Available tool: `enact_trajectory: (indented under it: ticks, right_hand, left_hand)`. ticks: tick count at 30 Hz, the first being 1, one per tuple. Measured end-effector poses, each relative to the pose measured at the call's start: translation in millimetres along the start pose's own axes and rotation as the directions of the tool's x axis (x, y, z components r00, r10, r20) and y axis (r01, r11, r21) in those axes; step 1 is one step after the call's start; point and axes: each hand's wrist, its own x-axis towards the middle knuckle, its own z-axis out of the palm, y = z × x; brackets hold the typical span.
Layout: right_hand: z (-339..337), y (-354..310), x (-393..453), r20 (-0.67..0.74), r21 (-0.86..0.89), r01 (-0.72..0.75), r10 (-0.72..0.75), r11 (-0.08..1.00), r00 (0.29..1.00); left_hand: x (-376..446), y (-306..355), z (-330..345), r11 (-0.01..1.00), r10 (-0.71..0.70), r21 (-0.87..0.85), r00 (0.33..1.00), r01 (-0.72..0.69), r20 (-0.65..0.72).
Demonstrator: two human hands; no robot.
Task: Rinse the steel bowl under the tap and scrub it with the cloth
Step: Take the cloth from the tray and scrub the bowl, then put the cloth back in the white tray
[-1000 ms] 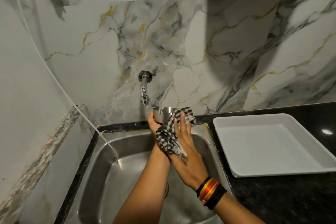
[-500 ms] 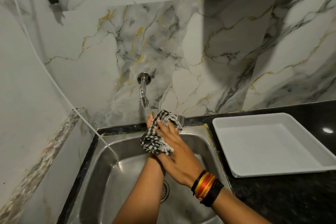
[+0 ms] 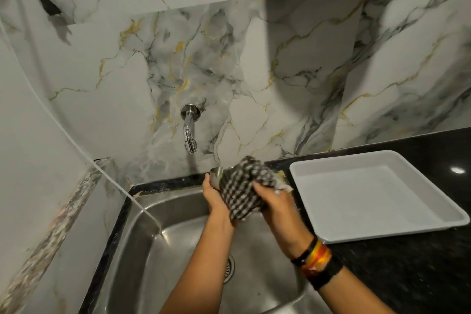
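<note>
The small steel bowl point(image 3: 216, 176) is held over the back of the sink point(image 3: 142, 257), just right of the tap's stream. My left hand point(image 3: 213, 197) grips it from below and the left. A black-and-white checked cloth point(image 3: 243, 192) covers most of the bowl, so only its left rim and wall show. My right hand point(image 3: 274, 208) presses the cloth against the bowl from the right side. The wall tap point(image 3: 189, 129) sits above and to the left, and a thin stream of water falls from it past the bowl's left edge.
A white rectangular tray point(image 3: 418, 227) lies on the black counter point(image 3: 407, 275) right of the sink. A white cord point(image 3: 76, 145) runs down the left wall into the sink. A marble ledge point(image 3: 51, 237) borders the left side. The drain point(image 3: 230, 266) shows between my forearms.
The cloth has slid from the bowl's left side across to its right and front, with my right hand following. The bowl's left rim shows again. The camera has tilted slightly.
</note>
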Motion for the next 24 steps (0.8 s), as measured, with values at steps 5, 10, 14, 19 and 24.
enact_trajectory:
  ticks: [5, 10, 14, 19, 24]
  right_hand:
    - [-95.1, -14.6, 8.8, -0.237, 0.457, -0.090, 0.218, 0.885, 0.947]
    - [-203.2, -27.1, 29.2, -0.539, 0.109, -0.227, 0.249, 0.968, 0.805]
    - [-275.3, -45.6, 55.2, -0.585, -0.344, -0.361, 0.103, 0.867, 0.804]
    - [-352.0, -77.1, 89.9, -0.310, -0.783, -0.233, -0.037, 0.577, 0.950]
    - [-438.8, -70.7, 78.7, -0.153, -0.958, -0.188, 0.169, 0.217, 0.974]
  left_hand:
    - [2.5, -21.3, 0.8, 0.979, -0.078, -0.177, 0.990, 0.097, 0.115]
    - [0.1, -55.6, 11.0, 0.970, -0.154, -0.160, 0.971, 0.184, 0.180]
    - [0.2, -97.8, 19.6, 0.977, -0.181, -0.095, 0.979, 0.189, 0.094]
    - [-4.9, -146.4, 40.6, 0.942, -0.271, -0.164, 0.953, 0.292, 0.138]
    - [-10.4, -179.0, 49.5, 0.928, -0.282, -0.195, 0.941, 0.317, 0.186]
